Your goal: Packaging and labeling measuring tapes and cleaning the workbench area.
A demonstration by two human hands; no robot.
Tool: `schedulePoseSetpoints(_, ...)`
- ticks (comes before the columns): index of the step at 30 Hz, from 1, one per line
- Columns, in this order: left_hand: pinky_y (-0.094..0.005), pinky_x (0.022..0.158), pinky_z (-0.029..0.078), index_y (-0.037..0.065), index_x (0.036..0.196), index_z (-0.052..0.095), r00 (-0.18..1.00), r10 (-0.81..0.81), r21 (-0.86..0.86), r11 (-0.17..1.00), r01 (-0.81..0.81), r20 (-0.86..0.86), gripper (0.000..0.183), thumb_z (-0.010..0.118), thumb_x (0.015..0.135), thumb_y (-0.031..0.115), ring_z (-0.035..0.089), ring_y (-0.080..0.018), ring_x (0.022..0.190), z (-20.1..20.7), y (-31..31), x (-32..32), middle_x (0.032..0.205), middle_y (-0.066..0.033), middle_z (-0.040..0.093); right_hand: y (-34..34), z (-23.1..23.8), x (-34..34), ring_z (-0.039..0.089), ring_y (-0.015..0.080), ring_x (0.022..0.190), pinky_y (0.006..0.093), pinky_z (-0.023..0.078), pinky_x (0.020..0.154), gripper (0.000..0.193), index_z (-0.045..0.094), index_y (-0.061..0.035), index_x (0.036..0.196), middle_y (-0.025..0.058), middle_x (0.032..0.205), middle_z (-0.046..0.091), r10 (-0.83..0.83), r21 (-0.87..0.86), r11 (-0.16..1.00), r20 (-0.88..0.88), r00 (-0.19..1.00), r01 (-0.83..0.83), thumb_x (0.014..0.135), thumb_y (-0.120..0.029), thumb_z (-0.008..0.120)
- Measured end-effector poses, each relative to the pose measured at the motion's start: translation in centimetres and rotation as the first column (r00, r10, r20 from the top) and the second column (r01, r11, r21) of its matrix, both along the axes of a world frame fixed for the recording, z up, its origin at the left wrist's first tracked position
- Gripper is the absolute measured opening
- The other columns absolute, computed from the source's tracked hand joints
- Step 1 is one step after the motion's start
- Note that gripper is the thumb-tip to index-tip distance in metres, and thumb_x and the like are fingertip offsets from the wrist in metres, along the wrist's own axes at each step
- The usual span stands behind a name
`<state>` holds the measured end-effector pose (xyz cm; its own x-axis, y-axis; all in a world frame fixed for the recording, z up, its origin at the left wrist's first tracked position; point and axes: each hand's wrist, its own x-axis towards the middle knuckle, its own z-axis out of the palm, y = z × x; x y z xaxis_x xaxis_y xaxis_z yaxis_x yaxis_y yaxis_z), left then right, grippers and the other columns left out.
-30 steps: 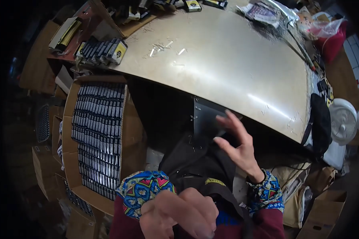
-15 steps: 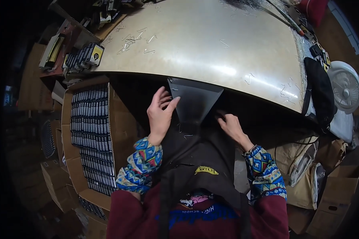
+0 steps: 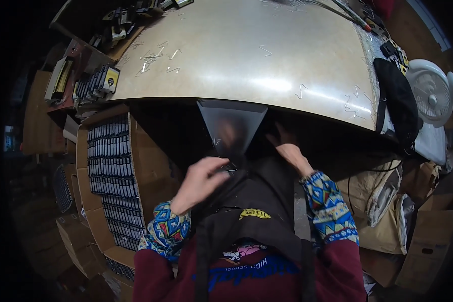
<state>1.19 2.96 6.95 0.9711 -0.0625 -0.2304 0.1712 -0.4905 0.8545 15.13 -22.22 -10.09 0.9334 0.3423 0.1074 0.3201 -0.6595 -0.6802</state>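
Note:
My left hand (image 3: pixel 200 182) is over the black apron (image 3: pixel 256 194) on my lap, its thumb and forefinger apart. Small bent silver wire pieces (image 3: pixel 231 168) lie on the cloth at its fingertips. A grey tapered chute (image 3: pixel 239 118) slopes down from the table's front edge toward my lap, narrow end nearest me. Another bent wire lies near its lower left side. To the right of the chute, my right hand (image 3: pixel 289 145) reaches into the shadow under the table, its fingers stretched out and partly lost in the dark. I see nothing held in either hand.
Bent wires (image 3: pixel 151 60) are scattered over the pale tabletop (image 3: pixel 221 50). At left stands an open carton (image 3: pixel 136 176) packed with rows of dark small boxes; more small boxes (image 3: pixel 105 80) stand above it. A white fan (image 3: pixel 430 95), black cloth (image 3: pixel 395 95) and paper sacks (image 3: pixel 375 196) are at right.
My left hand has come down from the chute's left edge to the wires on my lap. The right hand has moved slightly forward into the shadow. The whole view has shifted a little.

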Motion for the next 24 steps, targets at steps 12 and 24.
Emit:
schedulePoseSetpoints(12,-0.0309,0.106,0.036,-0.003,0.141,0.039,0.810,-0.084,-0.101,0.994,0.030,-0.581,0.056,0.054,0.094,0.024,0.047,-0.0306,0.128,-14.7,-6.5,0.0,0.139,-0.0230,0.048,-1.0,6.5,-0.5,0.062,0.0428,0.078,0.0449,0.051,0.070,0.017,0.065,-0.0010,0.100,0.0229,0.087,0.064,0.169,-0.155,0.971,-0.080,0.982,-0.180,0.085,-0.008,0.059)
schedulePoseSetpoints(24,-0.0341,0.062,0.046,0.004,0.103,0.060,0.994,0.078,-0.415,0.909,-0.038,0.082,0.036,0.051,0.096,0.038,0.057,-0.0219,0.076,-28.1,-5.3,-3.2,0.091,-0.0108,0.062,4.4,13.2,-5.7,0.056,0.0265,0.082,0.0379,0.047,0.068,0.015,0.060,-0.0085,0.082,0.0072,0.084,0.057,0.591,-0.131,0.805,0.251,0.766,-0.578,0.070,-0.015,0.066)
